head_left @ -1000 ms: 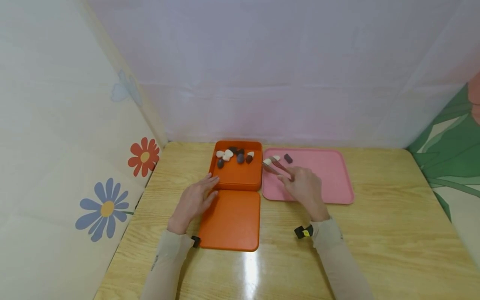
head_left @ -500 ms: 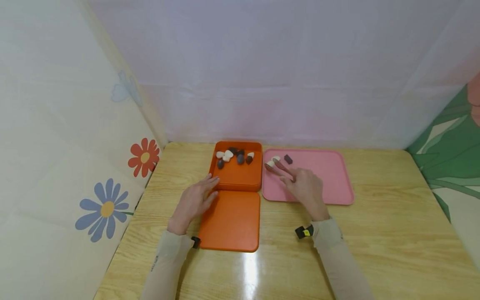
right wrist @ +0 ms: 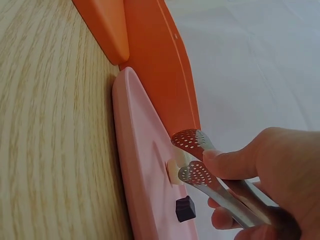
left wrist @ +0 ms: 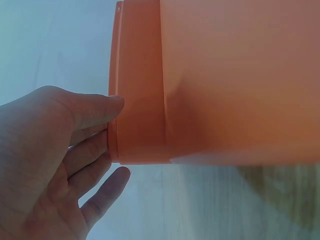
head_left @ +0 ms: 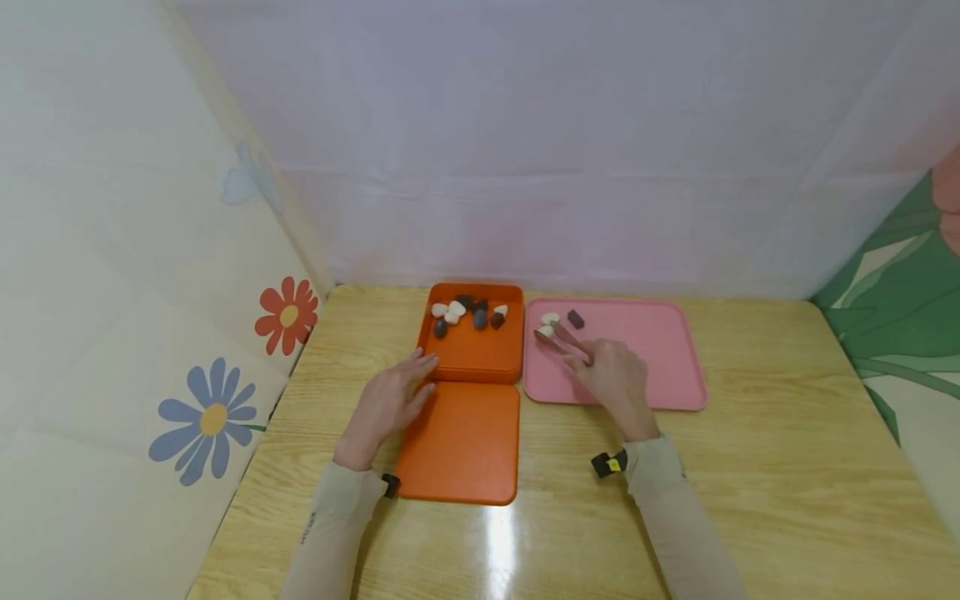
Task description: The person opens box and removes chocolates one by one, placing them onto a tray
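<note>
My right hand [head_left: 617,379] grips metal tongs [right wrist: 227,200] with perforated heads, held over the left part of the pink tray [head_left: 675,354]. One white stone [head_left: 545,332] shows between the tong heads, partly hidden. Just behind it lies another white stone [head_left: 551,317], and a dark block [head_left: 576,319] is to their right. My left hand [head_left: 381,412] touches the near left corner of the orange box [left wrist: 137,100], fingers extended. At the back of that box [head_left: 476,354] sit white stones [head_left: 455,312] and dark stones [head_left: 481,318].
A flat orange lid [head_left: 459,442] lies directly in front of the box. The box and the pink tray stand side by side on a wooden table [head_left: 795,433]. A pale cloth [head_left: 555,150] hangs along the table's back edge.
The tongs have shifted slightly right and toward me, and the white stone at their heads has moved right with them. My left hand has stayed at the box corner.
</note>
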### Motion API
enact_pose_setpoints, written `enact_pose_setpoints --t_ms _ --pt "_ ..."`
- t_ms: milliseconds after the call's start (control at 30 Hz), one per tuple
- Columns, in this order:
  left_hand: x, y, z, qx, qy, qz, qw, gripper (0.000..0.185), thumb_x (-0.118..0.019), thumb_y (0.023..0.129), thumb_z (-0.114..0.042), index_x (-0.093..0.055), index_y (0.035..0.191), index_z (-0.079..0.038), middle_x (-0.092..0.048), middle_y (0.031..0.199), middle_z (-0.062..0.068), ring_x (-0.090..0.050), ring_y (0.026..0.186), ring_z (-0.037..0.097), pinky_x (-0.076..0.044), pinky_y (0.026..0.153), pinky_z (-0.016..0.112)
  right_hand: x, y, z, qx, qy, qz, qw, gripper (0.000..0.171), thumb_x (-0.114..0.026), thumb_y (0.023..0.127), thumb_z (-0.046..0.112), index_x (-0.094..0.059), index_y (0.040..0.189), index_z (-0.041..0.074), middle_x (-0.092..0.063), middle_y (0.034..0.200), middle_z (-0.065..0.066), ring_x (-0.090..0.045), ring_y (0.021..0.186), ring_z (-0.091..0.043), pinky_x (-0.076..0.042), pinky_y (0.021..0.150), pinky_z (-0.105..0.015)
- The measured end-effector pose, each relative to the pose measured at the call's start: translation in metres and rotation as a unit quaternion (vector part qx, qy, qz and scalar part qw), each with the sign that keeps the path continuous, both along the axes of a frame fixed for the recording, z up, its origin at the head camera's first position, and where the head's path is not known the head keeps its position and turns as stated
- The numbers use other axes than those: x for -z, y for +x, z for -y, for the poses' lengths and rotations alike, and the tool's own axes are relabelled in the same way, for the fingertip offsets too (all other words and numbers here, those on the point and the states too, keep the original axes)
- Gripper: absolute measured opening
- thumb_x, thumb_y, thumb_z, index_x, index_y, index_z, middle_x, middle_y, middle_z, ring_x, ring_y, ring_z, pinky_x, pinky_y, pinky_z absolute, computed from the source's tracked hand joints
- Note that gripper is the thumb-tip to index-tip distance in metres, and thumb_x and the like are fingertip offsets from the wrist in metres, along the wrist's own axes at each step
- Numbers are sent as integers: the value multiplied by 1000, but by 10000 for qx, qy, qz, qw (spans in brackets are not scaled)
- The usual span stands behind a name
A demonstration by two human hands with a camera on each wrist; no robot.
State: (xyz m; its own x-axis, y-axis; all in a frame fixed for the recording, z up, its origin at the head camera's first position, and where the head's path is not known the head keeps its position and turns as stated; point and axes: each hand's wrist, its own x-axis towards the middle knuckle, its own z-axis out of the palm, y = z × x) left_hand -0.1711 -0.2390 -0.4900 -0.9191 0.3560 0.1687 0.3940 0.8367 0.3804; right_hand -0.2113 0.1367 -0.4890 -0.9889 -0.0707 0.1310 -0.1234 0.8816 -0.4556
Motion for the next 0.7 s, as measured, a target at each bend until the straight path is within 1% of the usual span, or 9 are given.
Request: enact_pose_setpoints --t_ms 133,333,433,567,700 --pt "1 0 0 4 7 -28 10000 50 -74 102 -17 -63 149 -4 -62 153 13 -54 147 34 -57 104 57 2 -1 -1 13 33 11 10000 39 -78 97 44 -85 112 8 -61 64 -4 -47 50 -15 -32 43 -27" --pt "-1 0 0 -9 -5 -18 10000 50 -74 102 -17 -63 149 -3 -62 153 13 -54 147 34 -56 105 57 3 -1 -2 34 81 61 9999 35 -77 98 44 -83 97 10 -57 62 -3 -45 49 -15 -31 43 -27" --pt "-1 0 0 17 -15 -53 10000 50 -74 102 -17 -63 149 -3 -62 153 14 -54 147 34 -56 105 57 4 -1 -3 41 119 90 9999 31 -76 99 40 -84 102 10 -58 63 -3 -44 50 -14 -31 43 -27" --pt "-1 0 0 23 -16 -78 10000 50 -75 101 -16 -63 149 -3 -63 152 14 -55 146 34 -57 104 56 5 -2 -4 90 139 149 9998 34 -75 99 38 -83 119 12 -58 64 -3 -43 49 -13 -30 42 -27" --pt "0 0 0 1 -9 -94 10000 51 -76 101 -15 -63 148 -3 -63 152 13 -55 146 34 -57 104 57 6 -2 -5 163 178 146 9996 36 -76 98 41 -83 119 12 -60 64 -4 -44 49 -15 -31 42 -28"
